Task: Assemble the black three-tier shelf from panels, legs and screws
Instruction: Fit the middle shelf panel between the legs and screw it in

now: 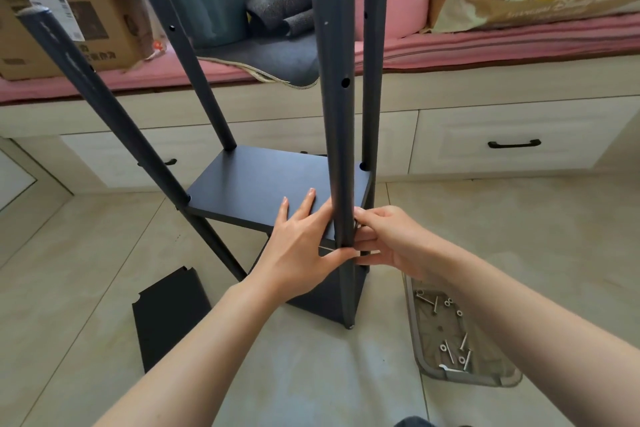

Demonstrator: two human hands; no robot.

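Several screws [465, 341] and washers lie loose in a grey tray [415, 329] on the floor, right of the half-built shelf [263, 184] (the right forearm covers the tray's near edge). Left hand [300, 246] lies flat-fingered on the middle panel, thumb on the near leg [337, 135]; right hand [384, 239] pinches something small, hidden behind that leg.

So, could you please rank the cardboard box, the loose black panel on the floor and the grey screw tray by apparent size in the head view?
1. Cardboard box, though cut off by the frame.
2. Loose black panel.
3. Grey screw tray, though close to the panel and nearer the camera, so unsure.
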